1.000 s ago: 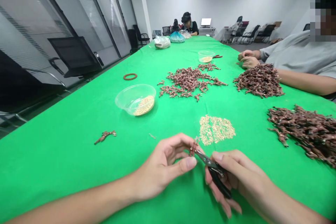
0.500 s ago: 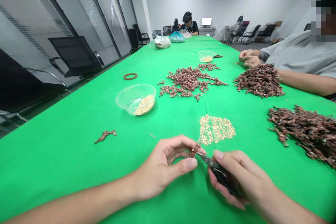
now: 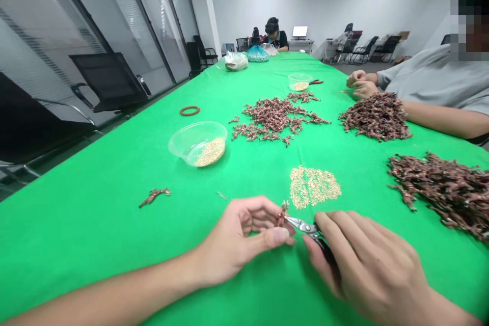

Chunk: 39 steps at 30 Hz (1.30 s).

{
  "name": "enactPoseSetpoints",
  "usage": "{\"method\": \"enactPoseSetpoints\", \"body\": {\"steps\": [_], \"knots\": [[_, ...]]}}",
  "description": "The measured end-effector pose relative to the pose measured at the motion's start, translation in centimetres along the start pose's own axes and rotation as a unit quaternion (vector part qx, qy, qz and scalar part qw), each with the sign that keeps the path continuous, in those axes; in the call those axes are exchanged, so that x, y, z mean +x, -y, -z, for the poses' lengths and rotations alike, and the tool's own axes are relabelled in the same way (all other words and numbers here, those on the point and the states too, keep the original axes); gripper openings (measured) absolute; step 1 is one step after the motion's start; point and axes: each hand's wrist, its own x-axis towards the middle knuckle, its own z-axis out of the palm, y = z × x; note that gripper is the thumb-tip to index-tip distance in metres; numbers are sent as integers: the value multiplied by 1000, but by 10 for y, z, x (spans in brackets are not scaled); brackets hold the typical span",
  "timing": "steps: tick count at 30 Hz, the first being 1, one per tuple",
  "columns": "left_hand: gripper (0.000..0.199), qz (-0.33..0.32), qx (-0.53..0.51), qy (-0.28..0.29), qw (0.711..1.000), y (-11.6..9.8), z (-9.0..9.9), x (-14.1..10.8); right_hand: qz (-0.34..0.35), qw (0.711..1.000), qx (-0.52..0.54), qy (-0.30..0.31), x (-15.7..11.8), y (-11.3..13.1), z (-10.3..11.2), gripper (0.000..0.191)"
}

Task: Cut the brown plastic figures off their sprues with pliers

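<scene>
My left hand [image 3: 244, 244] pinches a small brown deer-like figurine [image 3: 281, 215] between thumb and fingers, its pale top pointing up. Wrapped round the dark handles of small pliers [image 3: 307, 227] is my right hand [image 3: 370, 265], and the pliers' silver jaws touch the figurine. Whether the jaws grip a tiny part there is too small to tell. Just beyond my hands lies a flat patch of small gold pieces [image 3: 315, 186]. To the left, a single brown figurine [image 3: 155, 196] rests on the green cloth [image 3: 95, 244].
A clear plastic bowl [image 3: 196, 145] holds more gold pieces. Brown figurines form a middle pile [image 3: 273, 114] and two right-hand piles [image 3: 376, 117] [image 3: 443, 188]. A brown ring [image 3: 190, 110] lies at left. A co-worker's hands [image 3: 362, 84] are at the right edge; bags [image 3: 237, 61] stand far off.
My right hand has rolled over, its back now facing up, and the pliers have turned with it, showing more of their silver jaws. The figurine stands more upright in my left hand.
</scene>
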Motion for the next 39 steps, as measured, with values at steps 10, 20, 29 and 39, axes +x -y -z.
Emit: {"method": "enactPoseSetpoints", "body": {"steps": [10, 20, 29, 39], "knots": [[20, -29, -24, 5, 999, 4, 1, 0, -459, 568, 626, 273, 7, 5, -5, 56], [19, -56, -19, 11, 998, 8, 3, 0, -483, 493, 668, 277, 5, 5, -10, 57], [19, -49, -6, 10, 999, 5, 3, 2, -494, 561, 601, 281, 7, 8, -2, 61], [19, -43, -3, 13, 999, 4, 3, 0, -443, 689, 526, 229, 4, 12, -2, 59]]}}
